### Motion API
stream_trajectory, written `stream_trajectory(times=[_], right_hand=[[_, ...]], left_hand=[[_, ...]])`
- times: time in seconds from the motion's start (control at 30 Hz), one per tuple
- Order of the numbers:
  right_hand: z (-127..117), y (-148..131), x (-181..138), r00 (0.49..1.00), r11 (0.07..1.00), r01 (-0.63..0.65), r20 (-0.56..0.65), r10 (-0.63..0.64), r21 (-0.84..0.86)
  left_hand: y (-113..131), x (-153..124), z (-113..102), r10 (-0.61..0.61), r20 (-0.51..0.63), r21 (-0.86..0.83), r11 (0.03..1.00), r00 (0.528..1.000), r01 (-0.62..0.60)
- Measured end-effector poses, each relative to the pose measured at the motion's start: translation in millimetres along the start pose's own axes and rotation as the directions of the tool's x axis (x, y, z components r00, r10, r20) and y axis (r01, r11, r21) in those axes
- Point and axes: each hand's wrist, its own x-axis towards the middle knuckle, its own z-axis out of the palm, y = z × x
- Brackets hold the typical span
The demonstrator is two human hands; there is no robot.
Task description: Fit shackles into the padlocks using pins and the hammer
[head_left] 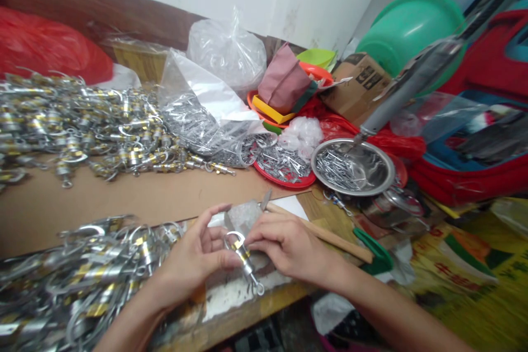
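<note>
My left hand (198, 257) and my right hand (289, 247) meet at the table's front edge over a silver swivel snap hook with a brass collar (243, 257). Both pinch it, left fingers on its side, right fingertips on its upper loop. The hook lies across a grey metal block (244, 215). A wooden-handled tool (330, 236) rests just behind my right hand.
Heaps of the same silver-and-brass hooks lie at the near left (82, 275) and far left (82, 126). A steel bowl of small metal parts (352, 168), a red tray of parts (284, 168), plastic bags (226, 52), a cardboard box (358, 85) and a green basin (408, 25) crowd the right.
</note>
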Motion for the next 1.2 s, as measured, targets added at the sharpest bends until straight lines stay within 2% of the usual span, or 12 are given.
stream_trajectory(times=[0.13,0.27,0.37,0.47,0.57,0.67,0.8,0.9,1.03,1.1,1.13,1.2], right_hand=[[5.8,3.3,-3.4,0.995,0.997,0.042,-0.084,-0.048,-0.068],[9.4,3.2,-7.1,0.945,0.965,0.224,-0.211,-0.249,-0.133],[12.5,0.4,-9.6,0.91,0.91,0.328,-0.172,-0.376,-0.254],[14.3,-6.0,-12.3,0.908,0.873,0.355,-0.098,-0.407,-0.335],[15.4,-16.4,-16.1,0.947,0.887,0.276,-0.053,-0.317,-0.37],[20.6,-27.1,-21.2,0.975,0.889,0.166,-0.062,-0.212,-0.426],[36.5,-34.8,-29.7,0.962,0.877,0.064,-0.205,-0.182,-0.477],[42.7,-32.3,-37.2,0.944,0.923,0.04,-0.288,-0.161,-0.384],[26.6,-5.3,-46.2,0.929,0.972,-0.05,-0.367,-0.039,-0.228],[12.6,19.6,-49.2,0.896,0.937,-0.179,-0.443,0.03,-0.3],[6.1,33.0,-50.4,0.895,0.895,-0.254,-0.439,0.075,-0.366],[-4.1,56.5,-52.5,0.923,0.792,-0.349,-0.331,0.197,-0.501]], left_hand=[[-1.7,-0.6,-0.5,0.014,0.005,-0.006,1.0,1.0,-0.014],[-2.0,-1.8,-0.6,0.012,-0.003,0.0,1.0,1.0,-0.012],[-2.1,-2.3,-0.7,0.017,-0.004,-0.004,1.0,1.0,-0.017],[-2.3,-2.1,-0.9,0.021,-0.003,-0.009,1.0,1.0,-0.021],[-2.1,-1.5,-0.9,0.022,-0.003,-0.007,1.0,1.0,-0.022],[-0.9,-1.1,-0.7,0.023,-0.009,0.009,1.0,1.0,-0.023],[1.9,-2.2,0.7,0.02,-0.034,0.042,0.999,0.999,-0.018],[3.4,-3.3,2.2,-0.001,-0.036,0.038,0.999,0.999,0.002],[4.1,-2.9,3.2,-0.011,-0.052,0.037,0.999,0.999,0.013],[4.0,-2.4,2.8,-0.012,-0.061,0.042,0.999,0.998,0.015],[3.7,-2.2,2.5,-0.013,-0.061,0.045,0.999,0.998,0.016],[3.0,-2.1,1.5,-0.01,-0.058,0.05,0.999,0.998,0.013]])
